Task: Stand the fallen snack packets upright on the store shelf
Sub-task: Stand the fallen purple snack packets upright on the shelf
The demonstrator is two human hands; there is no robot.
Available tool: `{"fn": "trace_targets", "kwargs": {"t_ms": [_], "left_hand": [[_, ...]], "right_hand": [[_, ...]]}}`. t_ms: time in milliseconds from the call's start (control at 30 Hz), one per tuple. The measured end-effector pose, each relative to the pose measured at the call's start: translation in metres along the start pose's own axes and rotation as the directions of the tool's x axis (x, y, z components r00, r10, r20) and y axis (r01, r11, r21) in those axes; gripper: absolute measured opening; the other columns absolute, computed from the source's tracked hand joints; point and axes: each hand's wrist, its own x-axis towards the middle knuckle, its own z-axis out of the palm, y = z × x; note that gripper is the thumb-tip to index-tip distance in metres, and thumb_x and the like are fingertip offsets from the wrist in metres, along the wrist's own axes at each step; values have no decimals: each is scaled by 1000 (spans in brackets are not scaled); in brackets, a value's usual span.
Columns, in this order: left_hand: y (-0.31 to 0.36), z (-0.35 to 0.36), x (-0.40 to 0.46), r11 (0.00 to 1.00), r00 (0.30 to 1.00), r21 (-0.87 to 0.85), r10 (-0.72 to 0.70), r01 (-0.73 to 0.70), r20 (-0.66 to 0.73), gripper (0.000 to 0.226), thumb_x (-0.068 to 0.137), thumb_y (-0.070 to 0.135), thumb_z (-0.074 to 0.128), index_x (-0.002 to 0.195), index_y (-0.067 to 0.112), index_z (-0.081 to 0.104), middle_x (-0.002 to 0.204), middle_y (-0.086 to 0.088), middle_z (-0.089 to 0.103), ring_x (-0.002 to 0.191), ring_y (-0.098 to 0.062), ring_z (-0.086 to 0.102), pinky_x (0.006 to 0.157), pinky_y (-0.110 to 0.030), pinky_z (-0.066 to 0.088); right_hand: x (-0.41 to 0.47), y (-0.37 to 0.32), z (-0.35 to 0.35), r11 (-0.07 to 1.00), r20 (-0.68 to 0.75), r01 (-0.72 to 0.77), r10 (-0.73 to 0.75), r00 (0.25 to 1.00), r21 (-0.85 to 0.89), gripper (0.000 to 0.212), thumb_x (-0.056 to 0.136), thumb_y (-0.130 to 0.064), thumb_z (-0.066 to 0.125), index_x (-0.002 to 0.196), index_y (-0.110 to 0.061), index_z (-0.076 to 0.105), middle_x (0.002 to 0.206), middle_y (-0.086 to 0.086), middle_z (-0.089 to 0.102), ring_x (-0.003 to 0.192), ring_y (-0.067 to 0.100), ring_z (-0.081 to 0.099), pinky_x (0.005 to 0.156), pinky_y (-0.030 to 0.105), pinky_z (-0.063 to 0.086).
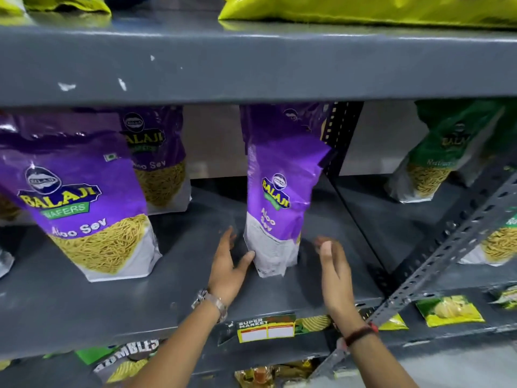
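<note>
Snack packet: purple Aloo Sev pkt (275, 191) stands upright on the shelf (167, 298), mid-depth, nr the right end of this bay, just left of the slotted upright post (340, 135). Turned edge-on to the aisle, narrow side fwd; top reaches up behind the lip of the upper shelf (251, 65).
Why so: base sits flat on the shelf, prob. so the filled bottom carries it; top half is creased & leans a bit right, so it may still tip.
Left hand (228, 264): open, palm twd the pkt, thumb tip touching the lower left corner of the pkt, fingers spread behind. Not gripping — reads as steadying the base.
Right hand (331, 264): open, fingers loosely curled & blurred, just right of the pkt base, apart from it. Looks like a guard agst a fall to the right.
Neighbours: big Aloo Sev pkt (84, 205) upright nr the front edge, left part of the shelf; another purple pkt (159, 161) upright behind it, nr the back.
Next bay: green pkt (444, 155) upright beyond the post.
Surface: grey painted metal shelf, scuffed, smooth; price tag (265, 329) on its front edge.
Room: store racking; yellow-green pkts (363, 9) on the upper shelf, more snack pkts below.
</note>
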Motion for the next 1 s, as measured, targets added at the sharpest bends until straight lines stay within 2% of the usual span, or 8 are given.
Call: {"fn": "trace_targets", "kwargs": {"t_ms": [100,267,367,433,600,733,833,1000], "left_hand": [[1,10,-21,996,997,-67,67,-65,30,67,70,41,63,128,30,30,134,6,41,127,-10,37,101,-15,32],[17,12,-15,987,958,-145,109,-72,265,102,55,63,61,136,26,11,140,18,24,116,26,31,89,2,34],[17,-5,1,985,965,-156,110,-74,240,122,47,77,61,141,20,9,150,3,25,133,-1,31,107,-16,32],[11,-8,3,984,973,-139,140,-115,182,113,48,69,68,139,25,17,147,4,32,133,-6,33,109,-28,33],[7,5,2,988,978,-18,152,-151,140,71,61,25,77,115,41,32,116,24,45,101,14,49,73,5,37],[6,-11,25,993,976,67,78,-93,204,79,66,23,70,133,18,28,125,10,43,115,-8,42,91,-17,35],[-6,-15,28,994,955,106,-13,-19,295,87,57,34,68,133,19,28,128,4,46,119,-11,45,96,-24,35],[-17,-3,25,958,975,288,-50,-14,215,74,67,16,74,129,12,34,129,-9,52,119,-25,48,89,-21,34]], "right_hand": [[18,-10,7,984,158,-155,139,978,91,59,78,-63,25,126,-32,41,142,-1,42,128,7,37,111,28,23],[-1,-8,27,968,320,-148,77,944,202,76,74,-77,31,130,-27,44,135,-9,51,124,1,47,109,26,36],[-26,-5,25,969,132,-105,77,988,222,75,63,-86,31,115,-37,53,125,-17,55,118,0,50,96,17,40],[-20,-6,20,971,13,-94,93,996,220,73,64,-86,29,114,-38,50,125,-13,54,120,4,48,95,18,36],[35,-11,18,978,185,-187,167,968,96,99,52,-93,22,134,-39,27,142,-19,29,126,-5,32,103,19,24],[28,2,16,991,236,-126,113,965,38,69,72,-78,33,129,-39,38,137,-14,47,121,-9,43,104,20,33],[18,7,3,997,283,-59,72,956,-54,51,79,-50,57,123,-46,32,126,-28,44,109,-25,41,88,-1,35],[30,20,0,920,339,48,94,936,-389,72,70,-27,73,130,-23,34,133,1,52,125,22,45,107,41,36]]}}
